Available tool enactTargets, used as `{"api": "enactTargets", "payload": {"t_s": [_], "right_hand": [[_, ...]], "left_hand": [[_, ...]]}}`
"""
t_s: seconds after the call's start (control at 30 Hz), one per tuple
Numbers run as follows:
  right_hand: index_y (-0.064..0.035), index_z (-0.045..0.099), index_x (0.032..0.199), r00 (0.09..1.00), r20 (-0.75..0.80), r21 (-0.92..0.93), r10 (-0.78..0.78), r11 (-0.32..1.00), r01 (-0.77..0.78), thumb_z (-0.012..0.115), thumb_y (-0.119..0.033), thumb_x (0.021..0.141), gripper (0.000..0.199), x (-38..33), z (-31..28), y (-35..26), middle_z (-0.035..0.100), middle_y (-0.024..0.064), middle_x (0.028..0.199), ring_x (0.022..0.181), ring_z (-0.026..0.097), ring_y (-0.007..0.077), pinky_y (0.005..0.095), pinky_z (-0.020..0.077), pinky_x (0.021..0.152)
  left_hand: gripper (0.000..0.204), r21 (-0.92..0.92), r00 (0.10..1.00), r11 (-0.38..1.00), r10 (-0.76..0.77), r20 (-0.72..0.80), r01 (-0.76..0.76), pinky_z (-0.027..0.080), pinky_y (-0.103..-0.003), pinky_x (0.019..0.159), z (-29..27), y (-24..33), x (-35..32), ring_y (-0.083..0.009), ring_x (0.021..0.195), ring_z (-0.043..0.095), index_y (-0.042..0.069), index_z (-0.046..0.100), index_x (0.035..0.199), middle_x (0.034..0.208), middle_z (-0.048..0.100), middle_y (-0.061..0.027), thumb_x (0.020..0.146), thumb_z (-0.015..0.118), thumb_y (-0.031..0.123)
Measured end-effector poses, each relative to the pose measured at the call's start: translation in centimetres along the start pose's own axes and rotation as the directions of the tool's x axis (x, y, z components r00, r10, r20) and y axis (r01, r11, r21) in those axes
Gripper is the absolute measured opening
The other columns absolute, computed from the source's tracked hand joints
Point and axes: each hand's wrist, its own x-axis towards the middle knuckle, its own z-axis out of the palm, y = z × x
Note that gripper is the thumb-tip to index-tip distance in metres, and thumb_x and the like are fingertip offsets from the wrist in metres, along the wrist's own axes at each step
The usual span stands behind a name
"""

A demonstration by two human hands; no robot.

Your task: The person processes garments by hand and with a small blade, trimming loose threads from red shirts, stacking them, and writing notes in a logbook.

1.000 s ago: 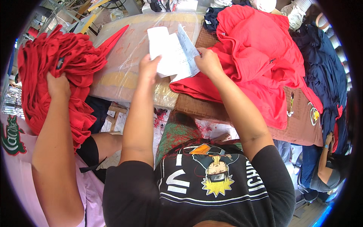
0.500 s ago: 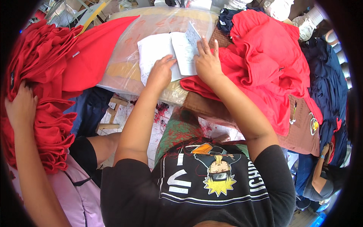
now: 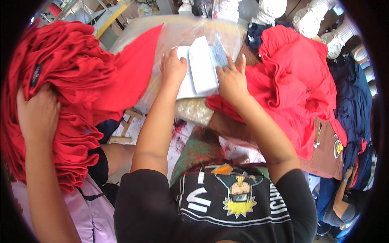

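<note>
A notebook (image 3: pixel 204 67) with white pages lies open on a plastic-wrapped bundle in front of me. One white leaf stands raised over its middle, and a bluish sheet with handwriting (image 3: pixel 219 53) shows behind it. My left hand (image 3: pixel 174 68) is curled over the notebook's left side, gripping there. At the right edge, my right hand (image 3: pixel 233 80) touches the pages with its fingers spread and partly raised. Red cloth (image 3: pixel 289 81) is heaped beside and under my right forearm.
To the left, another person's hand (image 3: pixel 40 111) grasps a thick stack of red garments (image 3: pixel 69 69). Navy cloth (image 3: pixel 350 101) is piled far right, near another person's arm (image 3: pixel 341 194). White thread cones (image 3: pixel 306 20) stand at the back. A brown surface (image 3: pixel 322 160) carries small tools.
A white leaf has lifted across the notebook's middle, and my left hand has moved up along its left side. The other person's red stack has shifted right. The whole view has shifted slightly.
</note>
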Motion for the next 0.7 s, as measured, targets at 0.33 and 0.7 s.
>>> {"api": "enactTargets", "payload": {"t_s": [0.33,0.7], "right_hand": [[0.0005,0.063,0.099,0.990,-0.135,0.168,-0.031,0.984,0.054,0.054,-0.007,0.072,0.029,-0.8,1.2,0.4,0.058,0.0126,0.109,0.136,0.028,0.0345,0.0681,0.0045,0.107],[-0.0022,0.064,0.100,0.999,-0.035,0.270,0.021,0.963,-0.011,0.058,-0.010,0.072,0.029,0.3,1.4,0.9,0.059,0.0102,0.115,0.139,0.023,0.0349,0.0712,0.0042,0.104]], "left_hand": [[0.043,0.675,0.980,0.725,-0.196,0.012,0.137,0.041,-0.050,0.095,2.1,-9.8,17.1,-0.0336,0.121,0.047,0.013,0.057,0.122,0.129,0.051,-0.0139,0.083,0.061,0.030],[0.036,0.204,0.946,0.927,-0.288,-0.151,0.315,0.049,-0.045,0.083,5.5,-17.2,24.5,-0.0343,0.100,0.062,0.014,0.064,0.113,0.109,0.064,-0.0160,0.085,0.060,0.035]]}}
